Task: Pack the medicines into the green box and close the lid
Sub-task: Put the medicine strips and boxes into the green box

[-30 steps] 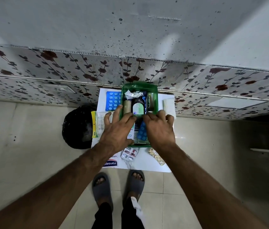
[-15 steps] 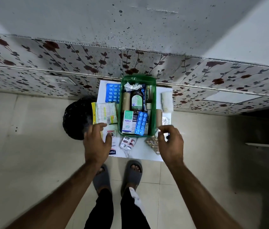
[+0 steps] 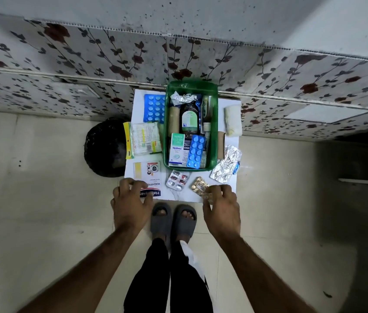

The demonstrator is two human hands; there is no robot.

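Your left hand (image 3: 131,204) hovers, fingers curled loosely (holding nothing), over the white table's (image 3: 185,196) near edge; your right hand (image 3: 222,206) pinches the gold foil blister strip (image 3: 199,186).

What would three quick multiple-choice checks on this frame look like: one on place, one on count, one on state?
1. Where does the blue pill strip outside the box lie?
A. left of the green box
B. right of the green box
C. on the floor

2. How many blue pill strips are in view?
A. one
B. two
C. four

3. What state is the green box in?
A. lid shut
C. tipped on its side
B. open, part filled

Key: 1 A, the outside blue pill strip lies on the white table left of the green box. 2 B, that one plus the blue strip in the box. 3 B, the brown bottle and the white carton show inside from above; no lid covers them.
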